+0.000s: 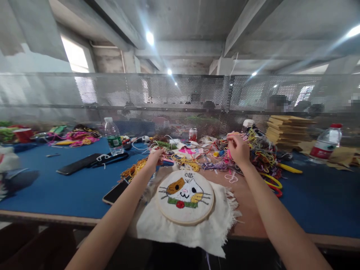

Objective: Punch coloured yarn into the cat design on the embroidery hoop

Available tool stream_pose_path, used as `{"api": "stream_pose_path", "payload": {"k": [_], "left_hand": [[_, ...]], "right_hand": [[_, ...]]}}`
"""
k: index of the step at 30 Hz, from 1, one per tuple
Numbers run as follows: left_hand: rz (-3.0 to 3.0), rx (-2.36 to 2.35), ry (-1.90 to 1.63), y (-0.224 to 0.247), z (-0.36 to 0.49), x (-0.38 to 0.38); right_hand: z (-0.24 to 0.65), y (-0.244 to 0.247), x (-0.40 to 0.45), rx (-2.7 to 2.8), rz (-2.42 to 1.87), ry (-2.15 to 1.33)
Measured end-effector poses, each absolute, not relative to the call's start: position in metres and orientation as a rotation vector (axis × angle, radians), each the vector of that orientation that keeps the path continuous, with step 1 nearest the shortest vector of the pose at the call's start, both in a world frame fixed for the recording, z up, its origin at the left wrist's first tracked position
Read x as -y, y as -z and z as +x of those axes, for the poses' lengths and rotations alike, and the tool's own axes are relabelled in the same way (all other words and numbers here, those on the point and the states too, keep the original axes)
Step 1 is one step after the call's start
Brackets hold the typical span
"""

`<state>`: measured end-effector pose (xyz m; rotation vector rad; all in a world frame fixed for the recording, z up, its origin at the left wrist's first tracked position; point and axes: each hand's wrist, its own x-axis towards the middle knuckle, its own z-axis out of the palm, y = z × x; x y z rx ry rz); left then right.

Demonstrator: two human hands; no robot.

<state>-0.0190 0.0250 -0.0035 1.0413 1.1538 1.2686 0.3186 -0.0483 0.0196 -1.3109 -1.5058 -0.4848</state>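
Note:
An embroidery hoop [185, 215] lies on the table edge in front of me, holding white cloth [157, 228] with frayed edges. A cat face in brown, yellow, white and green is stitched on it. Beyond the hoop to the left is my left hand [156, 156], its fingers closed near yarn and a pink object; what they hold is too small to make out. My right hand [239, 148] is raised at the right of the yarn, thumb and fingers pinched together beside tangled thread [258, 152]. Any thread between those fingertips cannot be made out.
Yellow yarn [189, 163] lies behind the hoop. A phone [116, 191] is left of the cloth, with a black case [77, 164] and a water bottle [113, 138] farther left. Brown envelopes [287, 129] and a red-capped bottle [326, 144] stand right. A perforated metal screen [174, 90] closes the back.

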Motion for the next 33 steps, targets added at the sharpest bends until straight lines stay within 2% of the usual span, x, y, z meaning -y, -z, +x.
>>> {"api": "stream_pose_path", "payload": {"k": [5,9,12,18,25,33], "left_hand": [[1.001,-1.079,-1.51,-0.006,-0.019,-0.02],[0.95,-1.06,-1.578,-0.011,-0.018,-0.016],[0.887,-1.001,-1.521,-0.012,-0.019,-0.016],[0.975,-0.923,-1.478,-0.011,-0.018,-0.018],[1.128,-1.058,-1.293,-0.002,-0.011,-0.017],[1.238,-1.099,-1.176,0.013,-0.009,-0.024]], "right_hand": [[0.336,-0.046,0.072,1.287,-1.282,0.351],[0.338,-0.038,0.106,1.707,-1.659,0.183],[0.331,-0.01,0.128,1.981,-2.014,0.124],[0.325,0.029,0.131,1.985,-2.161,0.27],[0.324,0.032,0.122,1.975,-2.294,0.395],[0.314,0.021,0.091,1.903,-2.536,0.203]]}}
